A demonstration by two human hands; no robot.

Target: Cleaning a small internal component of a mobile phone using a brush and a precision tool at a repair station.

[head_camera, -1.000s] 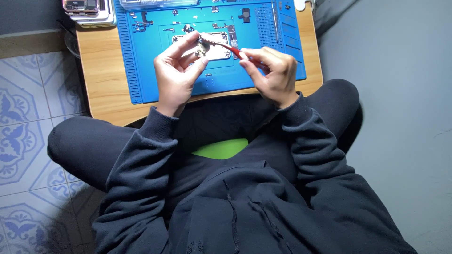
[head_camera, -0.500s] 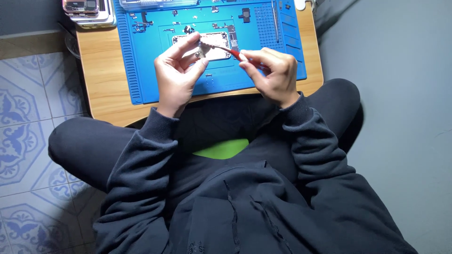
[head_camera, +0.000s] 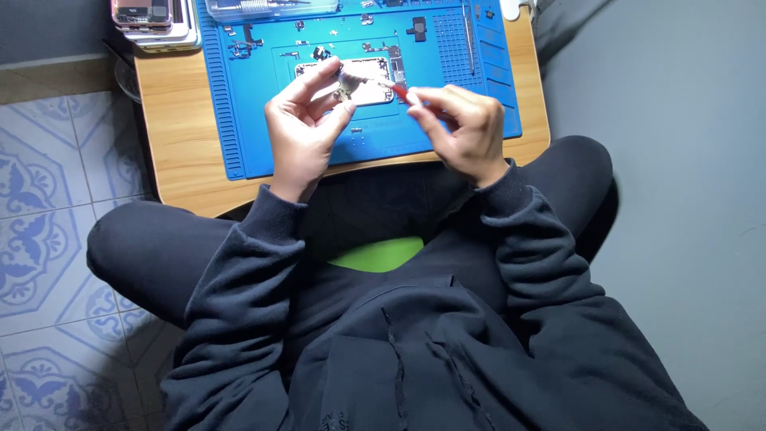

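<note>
Person wears a dark navy hooded sweatshirt with ribbed cuffs at both wrists; drawcords hang down the chest; dark trousers; left hand point(head_camera: 303, 132) and right hand point(head_camera: 463, 128) bare, ungloved.

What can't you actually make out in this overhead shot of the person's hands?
- Small part in the left hand: head view, too small, wrapped by fingers.
- Red-handled tool tip: too fine to identify.
- Loose bits on the blue mat: tiny.
- Stacked phones: cut off by the top edge.
</note>
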